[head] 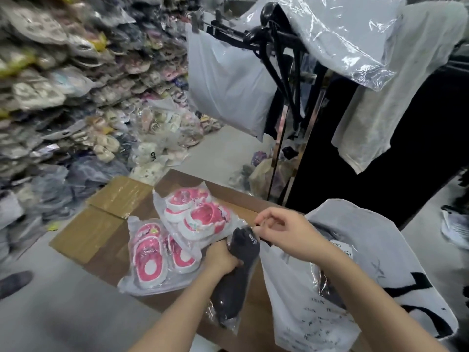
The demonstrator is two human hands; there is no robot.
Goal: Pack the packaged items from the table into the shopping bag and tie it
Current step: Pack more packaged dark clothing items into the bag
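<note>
On brown table (106, 255), both hands gripping dark crinkly packet (236, 283), glossy white bag (317, 301) beside

A dark pack (236, 283) – black goods in a clear wrapper – stands on end, tilted, above the bench (101, 260). The left hand (222, 257) grips its middle and the right hand (281, 229) pinches its top end. Beside it lie 2 clear packs of pink-and-white shoes, the upper pack (198, 217) overlapping the lower pack (157, 260). The pale shopping bag (317, 313) – printed in black – slumps on the right, with dark goods showing through it.
</note>
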